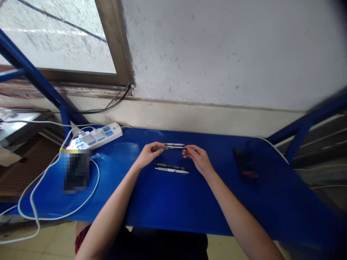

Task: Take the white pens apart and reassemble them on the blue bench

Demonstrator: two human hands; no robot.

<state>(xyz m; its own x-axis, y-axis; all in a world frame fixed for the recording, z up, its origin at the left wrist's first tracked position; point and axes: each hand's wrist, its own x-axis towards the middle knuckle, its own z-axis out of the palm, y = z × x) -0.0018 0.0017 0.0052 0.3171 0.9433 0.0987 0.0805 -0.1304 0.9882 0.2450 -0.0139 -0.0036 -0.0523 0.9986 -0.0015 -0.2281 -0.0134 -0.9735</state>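
My left hand (pixel 148 154) and my right hand (pixel 197 159) hold the two ends of a slim dark-and-silver pen (pixel 170 147) level above the blue table top (pixel 168 202). Just behind it lies a white pen (pixel 174 144), which seems close to my fingers, though I cannot tell if they touch it. Nearer me, below my hands, a dark grey pen (pixel 170 166) lies beside a white pen with a dark tip (pixel 172 170).
A white power strip (pixel 94 136) sits at the table's back left, with white cables looping across the table and over its edge. Two blurred-out objects (pixel 77 170) (pixel 246 166) lie left and right. Blue metal framing and a window stand behind.
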